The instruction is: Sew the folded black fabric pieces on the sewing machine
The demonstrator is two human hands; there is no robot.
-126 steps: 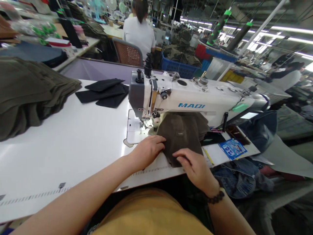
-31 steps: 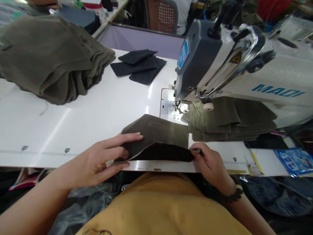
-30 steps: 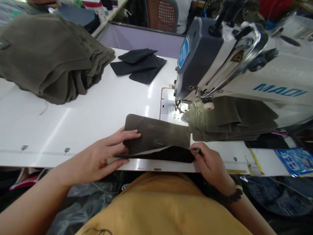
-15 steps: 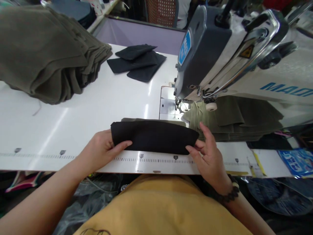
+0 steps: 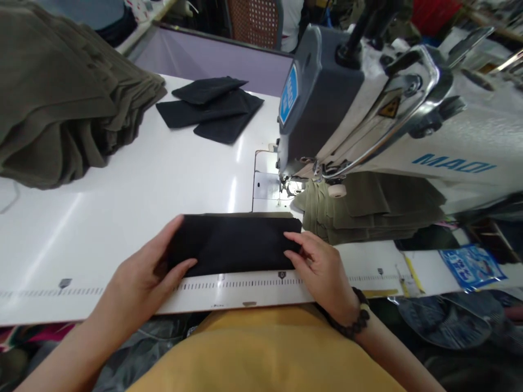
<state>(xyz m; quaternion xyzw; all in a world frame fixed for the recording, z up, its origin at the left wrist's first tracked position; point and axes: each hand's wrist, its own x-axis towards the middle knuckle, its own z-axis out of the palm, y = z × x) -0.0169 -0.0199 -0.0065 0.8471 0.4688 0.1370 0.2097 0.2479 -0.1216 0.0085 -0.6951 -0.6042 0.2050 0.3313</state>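
A folded piece of black fabric [image 5: 237, 245] lies across the front of the sewing table, just before the needle area. At its left end is my left hand [image 5: 139, 277], thumb on top and the other fingers partly hidden at the cloth's edge. My right hand [image 5: 327, 269] pinches the right end between thumb and fingers. Behind the black piece a thin strip of olive fabric [image 5: 257, 215] shows; most of it is covered. The sewing machine [image 5: 322, 103] stands beyond, its presser foot area lit.
Stacked olive fabric pieces [image 5: 53, 103] rise at the left. Several black fabric pieces [image 5: 216, 106] lie at the back. More olive pieces [image 5: 379, 201] sit under the machine arm. A blue packet [image 5: 472, 267] is at the right, and a printed ruler scale [image 5: 245, 283] runs along the front edge.
The black fabric now lies flatter and its right end is squarer. My right hand has shifted inward and its raised finger has come down onto the cloth. The view has turned slightly.
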